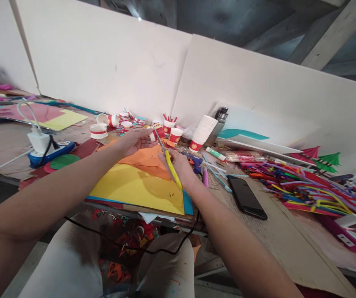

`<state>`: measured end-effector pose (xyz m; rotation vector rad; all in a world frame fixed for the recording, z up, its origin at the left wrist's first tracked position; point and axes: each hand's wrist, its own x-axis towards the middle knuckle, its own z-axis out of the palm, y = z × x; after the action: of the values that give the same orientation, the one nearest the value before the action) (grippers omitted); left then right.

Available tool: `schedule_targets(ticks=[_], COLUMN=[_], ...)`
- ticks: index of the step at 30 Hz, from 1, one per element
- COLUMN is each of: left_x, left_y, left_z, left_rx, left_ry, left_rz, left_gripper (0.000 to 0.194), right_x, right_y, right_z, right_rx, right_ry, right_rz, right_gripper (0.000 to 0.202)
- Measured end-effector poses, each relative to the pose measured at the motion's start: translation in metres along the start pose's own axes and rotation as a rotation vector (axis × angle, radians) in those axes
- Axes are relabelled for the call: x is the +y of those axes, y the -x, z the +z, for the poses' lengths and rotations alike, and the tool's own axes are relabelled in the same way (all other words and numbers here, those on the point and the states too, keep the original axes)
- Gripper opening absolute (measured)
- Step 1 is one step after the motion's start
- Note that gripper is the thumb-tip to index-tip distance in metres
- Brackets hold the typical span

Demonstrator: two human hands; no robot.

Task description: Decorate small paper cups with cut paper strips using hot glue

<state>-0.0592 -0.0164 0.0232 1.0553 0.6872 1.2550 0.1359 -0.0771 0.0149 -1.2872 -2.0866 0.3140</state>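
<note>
My left hand (136,140) reaches over the colored paper, fingers closed on a small red-and-white paper cup (157,132) that is tilted. In my right hand (180,165) is a pair of scissors (173,170) with yellow handles. Its blades point up and away, against or just in front of the cup; whether they touch it I cannot tell. Below both hands lie orange paper (143,158) and a yellow sheet (134,188), with blue paper (188,205) under them. Right behind the hands stand a red paper cup with red sticks (168,124) and another paper cup (175,135).
Stacked paper cups (204,132) and a dark bottle (220,122) stand at the back. A blue glue gun (196,163), a phone (246,196) and many pipe cleaners (308,186) lie to the right. At left is a blue power strip (52,153); a black cable (118,244) hangs over my lap.
</note>
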Motion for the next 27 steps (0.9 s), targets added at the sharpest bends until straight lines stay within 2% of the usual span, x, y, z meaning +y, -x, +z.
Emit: schedule_targets(ticks=[14,20,27], left_x=[0.0053,0.0045,0.0053], left_y=[0.0015,0.0044,0.0056], left_z=[-0.0068,-0.0023,-0.0003], left_rx=[-0.034,-0.081,-0.081], left_ry=[-0.122,-0.200,-0.219], left_rz=[0.044,0.088,0.089], left_gripper=[0.020,0.025,0.027], right_x=[-0.0047,-0.0046,-0.0077], right_y=[0.0030,0.0026,0.0020], right_z=[-0.0002,-0.0013,0.0015], right_rx=[-0.010,-0.024,0.006], right_ry=[0.026,0.008,0.037], right_rz=[0.028,0.032,0.063], right_gripper=[0.032,0.030,0.027])
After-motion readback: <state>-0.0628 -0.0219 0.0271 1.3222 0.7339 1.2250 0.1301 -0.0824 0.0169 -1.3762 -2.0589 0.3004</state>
